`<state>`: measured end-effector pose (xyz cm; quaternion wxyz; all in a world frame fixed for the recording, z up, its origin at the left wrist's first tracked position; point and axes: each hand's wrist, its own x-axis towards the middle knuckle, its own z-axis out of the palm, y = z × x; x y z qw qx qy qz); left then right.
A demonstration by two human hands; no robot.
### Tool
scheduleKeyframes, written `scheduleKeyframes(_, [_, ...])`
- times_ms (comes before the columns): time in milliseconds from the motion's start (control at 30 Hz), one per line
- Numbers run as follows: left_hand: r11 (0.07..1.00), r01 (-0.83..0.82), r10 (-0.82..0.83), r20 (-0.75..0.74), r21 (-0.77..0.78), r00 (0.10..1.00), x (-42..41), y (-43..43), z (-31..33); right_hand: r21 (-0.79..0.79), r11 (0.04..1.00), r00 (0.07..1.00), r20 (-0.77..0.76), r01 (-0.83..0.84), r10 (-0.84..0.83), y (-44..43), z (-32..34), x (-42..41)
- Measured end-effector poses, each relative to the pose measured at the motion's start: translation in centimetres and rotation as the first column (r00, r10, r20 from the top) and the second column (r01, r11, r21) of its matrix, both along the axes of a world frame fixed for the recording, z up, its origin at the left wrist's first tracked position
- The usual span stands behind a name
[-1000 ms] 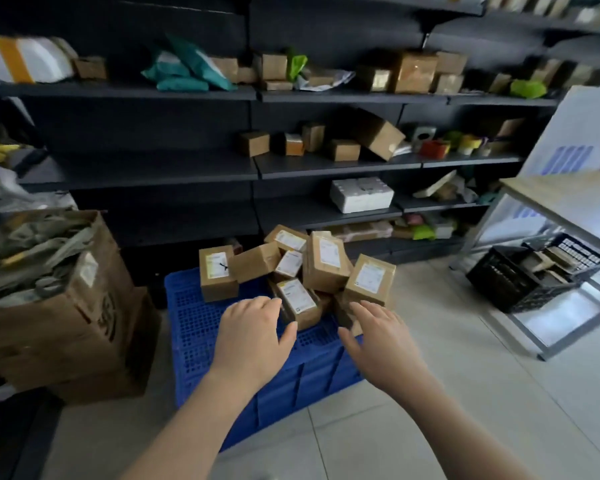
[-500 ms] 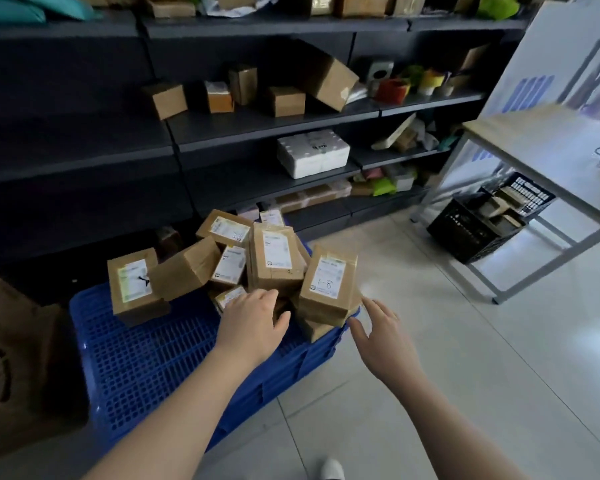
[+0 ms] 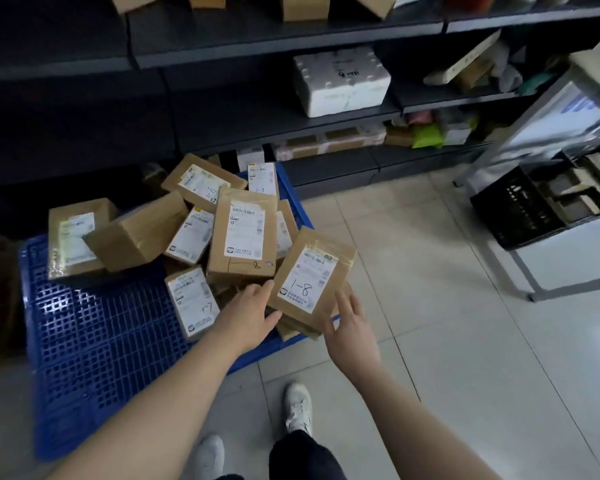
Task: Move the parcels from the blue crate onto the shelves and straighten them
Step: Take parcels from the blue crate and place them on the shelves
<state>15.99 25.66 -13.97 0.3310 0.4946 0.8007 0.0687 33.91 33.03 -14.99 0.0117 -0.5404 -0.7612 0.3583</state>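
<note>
Handwritten "1-8" stood on the white label of the front parcel (image 3: 309, 282). "1-7" stood on the label of the small parcel (image 3: 194, 303), and "1-8" on the bare cardboard of the tall parcel (image 3: 245, 233). Printed label lines were too small to read.

Head view looks steeply down, close over blue crate (image 3: 94, 337).

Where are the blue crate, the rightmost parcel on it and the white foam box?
blue crate (image 3: 94, 327): head view, bare lattice top.
rightmost parcel (image 3: 309, 278): head view, its white label.
white foam box (image 3: 343, 98): head view, front face.
</note>
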Motion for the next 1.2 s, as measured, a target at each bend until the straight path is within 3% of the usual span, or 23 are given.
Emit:
scheduleKeyframes(200, [0.986, -0.099, 0.117, 0.129, -0.134, 0.985, 0.8, 3.2, -4.7, -0.185, 0.982, 0.993, -0.114, -0.023, 0.002, 2.1, -5.0, -0.6])
scheduleKeyframes(333, [0.980, -0.198, 0.199, 0.162, -0.020, 0.966, 1.2, 3.2, -3.4, -0.204, 0.979, 0.977, -0.212, -0.022, -0.023, 1.7, -3.5, -0.8])
scheduleKeyframes(467, [0.971, -0.236, 0.222, 0.211, 0.046, 0.952, 2.1, 2.8, -3.2, -0.239, 0.971, 0.979, -0.198, 0.005, -0.053, 2.0, -3.0, -0.2])
scheduleKeyframes(667, [0.934, -0.343, 0.306, 0.278, 0.097, 0.911, 3.7, 1.3, -2.3, -0.110, 0.993, 0.991, -0.134, -0.040, 0.025, 1.8, -1.4, 1.1])
scheduleKeyframes(867, [0.852, -0.457, 0.382, 0.294, 0.257, 0.876, 4.3, 1.2, 3.4, 0.092, 0.987, 0.974, -0.174, -0.129, 0.144, 2.9, 4.2, 1.0])
scheduleKeyframes(1033, [0.736, -0.576, 0.473, 0.339, 0.355, 0.813, 2.7, -0.4, 8.7, 0.267, 0.936, 0.941, -0.188, -0.228, 0.283, 3.2, 9.4, -1.7])
scheduleKeyframes(1200, [0.601, -0.654, 0.600, 0.282, 0.459, 0.749, 0.6, -5.3, 13.8, 0.384, 0.846, 0.864, -0.191, -0.370, 0.465, 0.7, 14.6, -6.3])
